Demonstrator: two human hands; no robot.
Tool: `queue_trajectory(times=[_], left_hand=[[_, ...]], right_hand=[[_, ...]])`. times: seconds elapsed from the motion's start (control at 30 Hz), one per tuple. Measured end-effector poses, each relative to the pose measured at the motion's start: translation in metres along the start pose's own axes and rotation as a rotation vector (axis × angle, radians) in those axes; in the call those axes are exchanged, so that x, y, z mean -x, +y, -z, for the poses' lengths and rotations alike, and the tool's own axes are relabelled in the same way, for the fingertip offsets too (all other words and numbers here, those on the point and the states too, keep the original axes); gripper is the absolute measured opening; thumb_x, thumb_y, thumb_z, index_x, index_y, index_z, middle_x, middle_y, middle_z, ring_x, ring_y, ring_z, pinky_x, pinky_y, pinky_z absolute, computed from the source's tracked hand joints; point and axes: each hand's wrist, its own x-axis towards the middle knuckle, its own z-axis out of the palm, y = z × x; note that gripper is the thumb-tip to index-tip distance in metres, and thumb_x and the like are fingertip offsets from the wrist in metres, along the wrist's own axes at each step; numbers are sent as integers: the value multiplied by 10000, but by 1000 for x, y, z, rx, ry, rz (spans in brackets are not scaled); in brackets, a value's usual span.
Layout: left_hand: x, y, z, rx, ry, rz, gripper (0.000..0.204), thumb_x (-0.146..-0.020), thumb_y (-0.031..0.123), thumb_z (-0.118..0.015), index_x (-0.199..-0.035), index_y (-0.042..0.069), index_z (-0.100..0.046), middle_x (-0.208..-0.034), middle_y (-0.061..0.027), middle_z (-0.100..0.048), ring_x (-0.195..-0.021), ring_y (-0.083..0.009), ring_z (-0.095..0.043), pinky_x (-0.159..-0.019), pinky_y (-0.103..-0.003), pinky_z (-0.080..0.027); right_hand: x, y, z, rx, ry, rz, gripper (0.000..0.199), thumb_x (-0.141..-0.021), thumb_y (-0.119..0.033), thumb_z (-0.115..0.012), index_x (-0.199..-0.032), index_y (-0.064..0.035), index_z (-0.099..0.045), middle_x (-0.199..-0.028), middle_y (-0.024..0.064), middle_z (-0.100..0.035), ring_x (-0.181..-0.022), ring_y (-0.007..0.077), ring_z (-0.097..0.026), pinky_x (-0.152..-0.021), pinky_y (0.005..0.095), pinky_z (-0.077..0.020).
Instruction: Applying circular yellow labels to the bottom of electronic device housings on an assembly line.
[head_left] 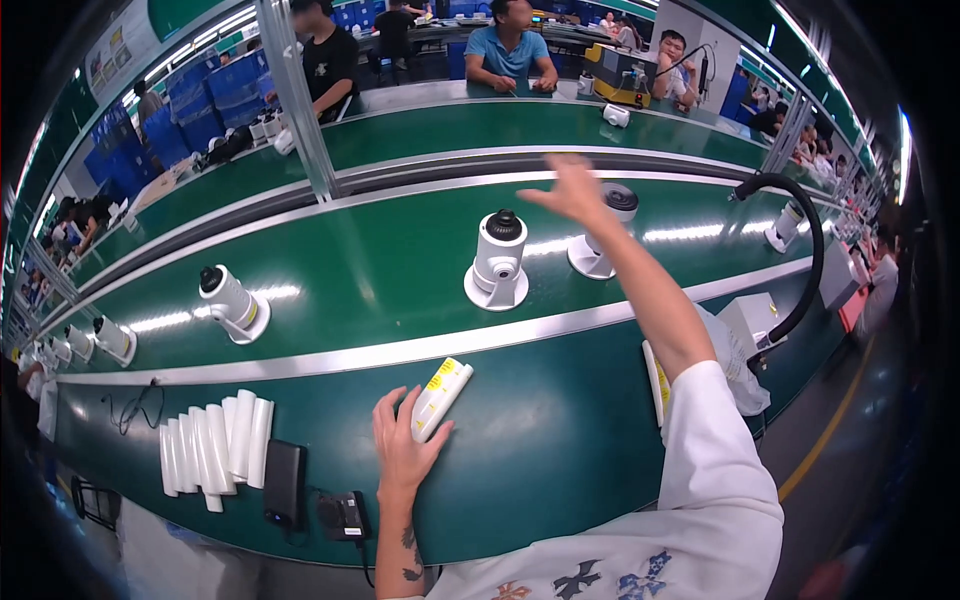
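Observation:
My left hand [408, 440] is closed around the lower end of a long white plastic piece [442, 398] with yellow labels, thumb on one side and fingers on the other, low over the near table. My right arm reaches far forward over the green belt. The right hand [572, 190] has its fingers apart and holds nothing. Close to it stands a white camera-like device [592, 258] with a round dark top, partly hidden behind my forearm. Left of that, a similar white device [499, 260] with a black ribbed top stands upright on its round base.
More white devices stand on the belt at the left [235, 303] and right [785, 228]. White plastic strips [215, 445], a black power bank [285, 485] and a small black box [343, 515] lie near left. A black hose [815, 250] arches at right. People sit across the line.

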Motion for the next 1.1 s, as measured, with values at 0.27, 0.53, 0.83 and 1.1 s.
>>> queue_trajectory(times=[0.27,0.53,0.83,1.1], left_hand=[[3,-15,-10,121,-67,140,426,-772,108,-734,-1170,28,-602,-1070,-166,-643,-940,-319,-620,-816,-406,-492],[0,-6,-10,727,-155,488,359,-829,103,-724,-1149,-3,-603,-1070,-133,-655,-864,-225,-673,-779,-311,-515],[-38,35,18,377,-200,-124,305,-769,-3,-720,-1069,39,-683,-994,-93,-703,-925,-237,-655,-840,-347,-477],[-50,61,41,223,-164,-323,278,-734,20,-723,-1007,67,-702,-1026,-40,-684,-945,-249,-613,-861,-407,-445]], right_hand=[[39,120,9,-56,-16,-300,1078,-554,-507,-837,-1378,33,-399,-1244,264,-577,-1122,363,-599,-947,423,-481],[165,6,161,-499,-174,150,956,-557,-170,-885,-1379,-11,-424,-1202,180,-600,-1095,279,-613,-918,355,-497],[251,-108,168,-601,-815,749,883,-637,-269,-834,-1382,-63,-405,-1317,184,-400,-1093,352,-569,-738,375,-561],[245,-91,168,-812,-526,671,700,-660,-316,-829,-1231,-10,-563,-1142,166,-556,-1052,340,-570,-862,390,-506]])
